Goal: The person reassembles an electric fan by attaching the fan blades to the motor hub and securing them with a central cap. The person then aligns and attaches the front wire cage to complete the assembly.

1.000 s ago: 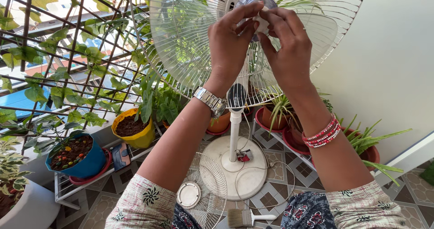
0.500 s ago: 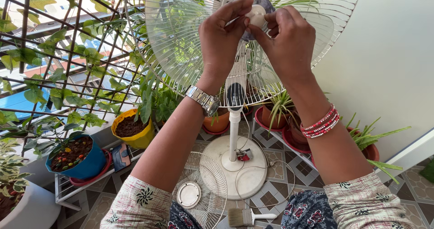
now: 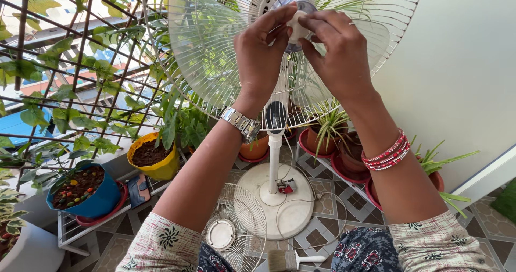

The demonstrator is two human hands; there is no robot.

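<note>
A white pedestal fan stands before me with its rear wire guard [image 3: 215, 84] and clear blades [image 3: 209, 41] exposed. Both hands are raised to its hub. My left hand [image 3: 260, 54], with a metal watch on the wrist, and my right hand [image 3: 338, 54], with red bangles below it, pinch a small white cap [image 3: 297, 26] at the blade centre. The fan's front guard [image 3: 236, 229] lies flat on the tiled floor by the round base [image 3: 293, 207].
A paintbrush [image 3: 287, 260] lies on the floor near my knees. Potted plants stand around: a yellow pot [image 3: 153, 159], a blue pot [image 3: 80, 194] on a white rack, terracotta pots under the fan. A metal window grille with vines is left; a white wall is right.
Both hands have kept working the white cap at the hub, fingers shifting around it. The view has drifted slightly, so the fan and pots sit a little lower-left.
</note>
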